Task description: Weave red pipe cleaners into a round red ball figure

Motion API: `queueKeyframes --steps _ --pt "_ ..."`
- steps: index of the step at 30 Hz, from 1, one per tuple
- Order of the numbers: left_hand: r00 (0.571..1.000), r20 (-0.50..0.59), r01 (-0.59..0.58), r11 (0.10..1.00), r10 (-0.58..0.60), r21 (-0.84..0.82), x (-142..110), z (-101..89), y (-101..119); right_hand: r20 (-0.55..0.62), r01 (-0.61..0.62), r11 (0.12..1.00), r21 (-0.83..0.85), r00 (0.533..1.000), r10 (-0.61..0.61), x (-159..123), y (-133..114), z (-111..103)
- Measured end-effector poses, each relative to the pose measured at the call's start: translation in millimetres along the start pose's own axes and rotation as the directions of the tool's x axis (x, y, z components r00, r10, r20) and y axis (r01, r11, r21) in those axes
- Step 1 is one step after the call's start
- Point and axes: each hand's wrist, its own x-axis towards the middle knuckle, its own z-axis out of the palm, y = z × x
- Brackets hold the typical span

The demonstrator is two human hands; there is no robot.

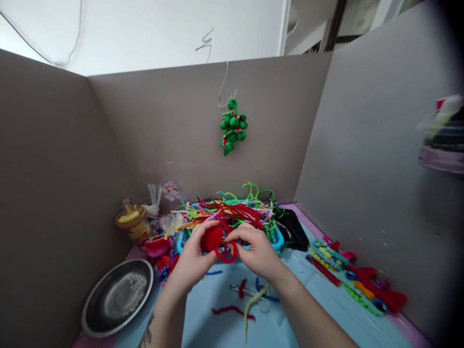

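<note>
Tall grey partition panels (174, 130) enclose light-blue tabletop (199, 321). Twelve o'clock: bright-blue plastic basket (279, 240) heaped with multicoloured fuzzy stems (235, 211). Eight o'clock: shallow silver metal bowl (108, 302). Left hand (195, 253) half-curled, clamped around rounded red fuzzy piece (211, 238), held between both hands. Right hand (255, 246) nearly closed, fingertips together on red fuzzy loop (234, 251) at piece's four o'clock.

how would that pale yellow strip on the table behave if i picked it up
The pale yellow strip is probably light, being so thin. It likely bends easily, judging by its curve. It seems unlikely to roll far, given that bend.
</note>
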Motion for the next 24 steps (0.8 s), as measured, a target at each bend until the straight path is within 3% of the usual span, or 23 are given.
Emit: queueKeyframes --steps 3,6,10,16,21,24 --pt "0.999 0.035 0.043 0.998 -0.042 -0.049 1.9 0.5 -1.1 0.056 -0.055 0.998 -0.006 0.997 0.055 -1.9 -0.7 1.4" --pt "0.997 -0.011 0.070 0.987 -0.072 -0.147 3.3 2.8 -1.4 0.100 -0.086 0.996 0.015 0.991 0.084 -5.7 -1.2 4.3" --pt "0.990 -0.045 0.118 0.957 -0.134 -0.266 3.8 6.4 2.6 0.112 -0.019 1.000 -0.003 0.993 0.020 -10.0 -0.3 12.8" --pt "0.986 -0.045 0.138 0.939 -0.160 -0.316 4.2 6.4 4.4 -0.088 0.013 1.000 -0.020 0.996 -0.014 -10.2 7.1 24.2" --pt "0.983 -0.036 0.159 0.936 -0.180 -0.314 3.7 6.0 3.3 -0.170 0.117 0.989 -0.088 0.977 -0.131 -8.3 8.7 22.2" --pt "0.981 -0.064 0.154 0.934 -0.184 -0.323 3.5 7.8 2.9 -0.264 0.105 0.982 -0.158 0.954 -0.145 -8.0 6.1 22.9"
